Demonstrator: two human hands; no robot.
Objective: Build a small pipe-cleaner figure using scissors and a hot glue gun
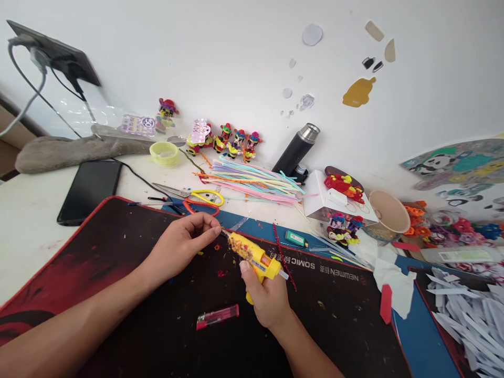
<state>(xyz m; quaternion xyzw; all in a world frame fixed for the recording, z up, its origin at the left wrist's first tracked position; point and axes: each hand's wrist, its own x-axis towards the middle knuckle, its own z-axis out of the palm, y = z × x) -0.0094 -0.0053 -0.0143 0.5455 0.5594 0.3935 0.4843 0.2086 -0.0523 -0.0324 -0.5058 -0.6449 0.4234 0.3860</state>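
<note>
My right hand (268, 299) is wrapped round the handle of a yellow glue gun (252, 252), whose nozzle points up and to the left. A glue stick pokes out of its back end. At the nozzle tip, my left hand (185, 241) has thumb and index finger pinched together; whatever is between them is too small to make out. Both hands are above a dark desk mat (157, 336). Below the glue gun a red lighter (218, 316) lies on the mat, and small red scraps (222, 273) are scattered near it.
Scissors (202, 198), pastel pipe cleaners (252, 181) and a phone (90, 191) lie beyond the mat. Small figures (236, 142) stand by the wall, near a black thermos (297, 149). Rightward are a white box (315, 199), a green box (296, 238) and paper strips (468, 320).
</note>
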